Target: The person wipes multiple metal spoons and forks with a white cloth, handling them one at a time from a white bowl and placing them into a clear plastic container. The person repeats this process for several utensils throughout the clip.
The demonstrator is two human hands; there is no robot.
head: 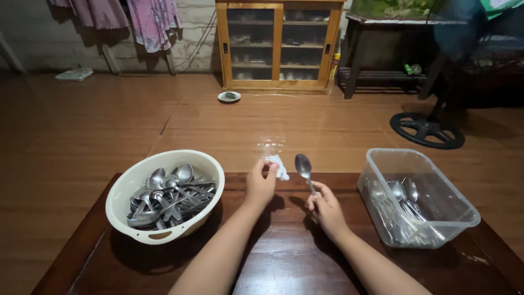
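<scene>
Near the worktop's (284, 262) far edge, the right hand (326, 207) grips a spoon (304, 168) upright; the left hand (261, 183) pinches a white cloth (279, 166).

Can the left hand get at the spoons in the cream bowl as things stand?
Probably not yet: the left hand is pinching a small white cloth. Nothing stands between it and the open-topped cream bowl, but its fingers are occupied.

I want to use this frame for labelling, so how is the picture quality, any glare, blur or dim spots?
Head view: dim warm light overall; soft glare on the dark table by the forearms; sharp on the right hand and its spoon; the fan top right is blurred and dark; wide-lens bending at the edges.
</scene>
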